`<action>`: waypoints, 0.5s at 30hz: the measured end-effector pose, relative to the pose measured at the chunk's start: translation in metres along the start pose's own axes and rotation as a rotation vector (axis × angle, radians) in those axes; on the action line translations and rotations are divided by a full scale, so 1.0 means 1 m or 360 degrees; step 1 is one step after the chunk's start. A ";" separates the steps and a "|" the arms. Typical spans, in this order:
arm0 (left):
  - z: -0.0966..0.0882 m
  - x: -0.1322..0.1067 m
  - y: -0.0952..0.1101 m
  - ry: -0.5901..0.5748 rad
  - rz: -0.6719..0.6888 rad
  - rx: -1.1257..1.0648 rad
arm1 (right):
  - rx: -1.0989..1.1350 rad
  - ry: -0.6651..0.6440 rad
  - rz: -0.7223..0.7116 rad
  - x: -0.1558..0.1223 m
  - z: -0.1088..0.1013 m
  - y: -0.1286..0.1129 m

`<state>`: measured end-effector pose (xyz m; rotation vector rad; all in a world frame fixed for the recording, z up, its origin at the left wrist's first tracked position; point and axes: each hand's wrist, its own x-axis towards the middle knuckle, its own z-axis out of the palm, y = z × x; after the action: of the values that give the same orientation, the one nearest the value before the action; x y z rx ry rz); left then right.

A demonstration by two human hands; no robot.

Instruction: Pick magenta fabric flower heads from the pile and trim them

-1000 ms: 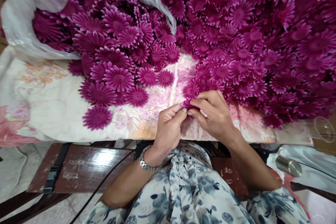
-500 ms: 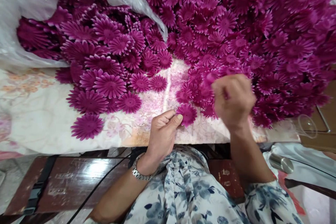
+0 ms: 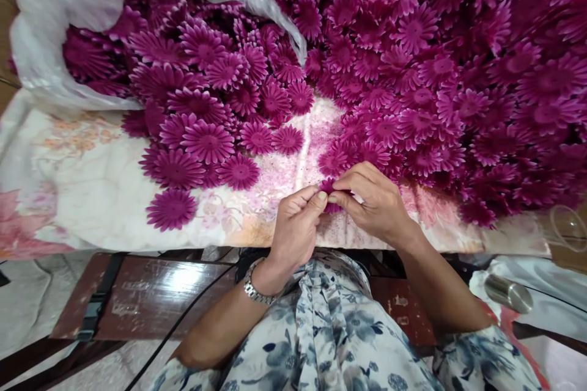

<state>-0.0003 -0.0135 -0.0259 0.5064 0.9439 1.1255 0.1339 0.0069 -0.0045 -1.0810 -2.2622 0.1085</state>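
Close to the table's front edge, my left hand (image 3: 298, 220) pinches a small magenta artificial flower (image 3: 331, 204) between thumb and forefinger. My right hand (image 3: 373, 201) meets it from the right, thumb and forefinger pinched at the same flower. Fingers of both hands cover much of the flower. Beyond my right hand spreads a large heap of magenta flower heads (image 3: 417, 98). Another pile of flower heads (image 3: 208, 143) lies left of my hands, spilling out of a clear plastic bag (image 3: 50, 67). One single flower head (image 3: 172, 209) rests at that pile's front.
A floral cloth (image 3: 105, 195) covers the table. Below its edge is a dark wooden bench (image 3: 151, 299) with a black strap (image 3: 101, 302). At the right are a clear plastic cup (image 3: 568, 229) and a metal cylinder (image 3: 509, 293).
My right hand has come down and left from above the right heap to the flower in my left hand. The view has shifted slightly, moving the scene rightward.
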 end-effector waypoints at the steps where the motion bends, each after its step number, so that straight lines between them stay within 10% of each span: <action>1: -0.001 0.000 -0.001 -0.0013 0.0028 0.0032 | -0.0026 0.0024 -0.0018 0.000 0.002 -0.001; 6: -0.002 -0.002 -0.002 -0.0053 0.0139 0.0065 | -0.0371 0.0239 -0.0105 0.004 -0.006 0.005; 11: 0.000 -0.003 0.004 -0.0044 0.0061 -0.0067 | -0.1166 0.0865 0.0107 0.009 -0.064 0.058; 15: 0.002 -0.003 0.007 -0.0045 -0.0007 -0.0113 | -0.1189 0.0735 0.0273 0.012 -0.091 0.077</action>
<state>-0.0029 -0.0137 -0.0183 0.4614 0.8771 1.1409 0.2324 0.0498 0.0493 -1.4763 -1.7973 -0.8882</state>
